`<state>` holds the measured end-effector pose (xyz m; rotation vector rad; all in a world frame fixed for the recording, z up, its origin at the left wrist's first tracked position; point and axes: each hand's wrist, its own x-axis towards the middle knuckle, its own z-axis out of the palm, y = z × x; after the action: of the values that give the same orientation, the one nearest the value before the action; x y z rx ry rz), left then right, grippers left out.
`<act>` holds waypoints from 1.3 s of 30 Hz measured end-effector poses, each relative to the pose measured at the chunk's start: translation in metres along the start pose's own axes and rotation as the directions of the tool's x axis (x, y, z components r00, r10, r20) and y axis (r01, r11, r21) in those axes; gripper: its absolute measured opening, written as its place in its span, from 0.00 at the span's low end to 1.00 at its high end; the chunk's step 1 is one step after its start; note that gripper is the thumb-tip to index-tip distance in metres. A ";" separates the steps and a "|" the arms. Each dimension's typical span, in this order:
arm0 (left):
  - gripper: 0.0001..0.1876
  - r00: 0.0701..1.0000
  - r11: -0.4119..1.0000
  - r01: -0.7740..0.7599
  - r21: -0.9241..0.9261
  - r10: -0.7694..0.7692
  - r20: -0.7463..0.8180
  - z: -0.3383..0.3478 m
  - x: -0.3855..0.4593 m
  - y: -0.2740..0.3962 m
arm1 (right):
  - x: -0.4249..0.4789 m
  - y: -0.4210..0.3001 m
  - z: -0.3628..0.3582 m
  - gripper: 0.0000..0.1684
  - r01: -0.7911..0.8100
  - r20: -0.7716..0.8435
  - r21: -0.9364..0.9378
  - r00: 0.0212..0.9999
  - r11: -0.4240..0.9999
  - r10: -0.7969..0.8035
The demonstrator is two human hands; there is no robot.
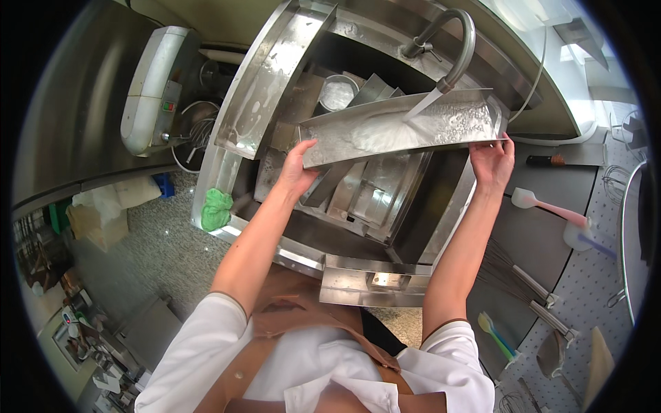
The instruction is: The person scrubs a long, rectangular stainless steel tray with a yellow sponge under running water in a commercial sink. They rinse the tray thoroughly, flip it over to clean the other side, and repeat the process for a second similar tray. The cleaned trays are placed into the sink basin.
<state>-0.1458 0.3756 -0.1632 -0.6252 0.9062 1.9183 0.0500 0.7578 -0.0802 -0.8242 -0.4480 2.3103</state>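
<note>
A long rectangular metal pan [356, 135] is held over the sink, its open side facing up. My left hand [298, 168] grips its near left corner, thumb over the rim. At the opposite end my right hand [491, 157] holds the right corner from below. Water pours from the curved metal faucet [459, 51] into the pan and spreads across its bottom. Beneath, several metal pans [379, 191] lie in the stainless steel sink [289, 227], partly hidden by the held pan. A round metal container [338, 93] with water in it stands behind.
Across the sink's left side rests another long metal pan [268, 77]. A green cloth [217, 209] lies on the left corner. Further left stands a stand mixer [157, 93] with a wire whisk. Spatulas, whisks and a broad-bladed knife [565, 156] hang at the right.
</note>
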 end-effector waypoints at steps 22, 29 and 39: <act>0.15 0.958 0.950 0.286 0.121 -0.288 -0.007 0.054 0.028 0.007 | -0.029 -0.056 0.036 0.20 0.159 0.011 -0.421 0.985 0.893 -0.170; 0.35 0.945 0.997 -0.070 0.021 0.060 0.322 0.090 0.033 0.000 | -0.035 -0.070 0.004 0.25 0.115 0.229 -0.013 0.967 0.993 -0.109; 0.28 0.862 0.738 -0.498 0.456 0.475 0.175 0.087 -0.064 0.042 | 0.026 0.032 -0.023 0.29 0.008 -0.161 0.182 0.987 0.983 0.022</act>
<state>-0.1579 0.3985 -0.0499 -0.0243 1.5798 2.0128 0.0348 0.7537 -0.1247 -0.9141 -0.1593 2.2296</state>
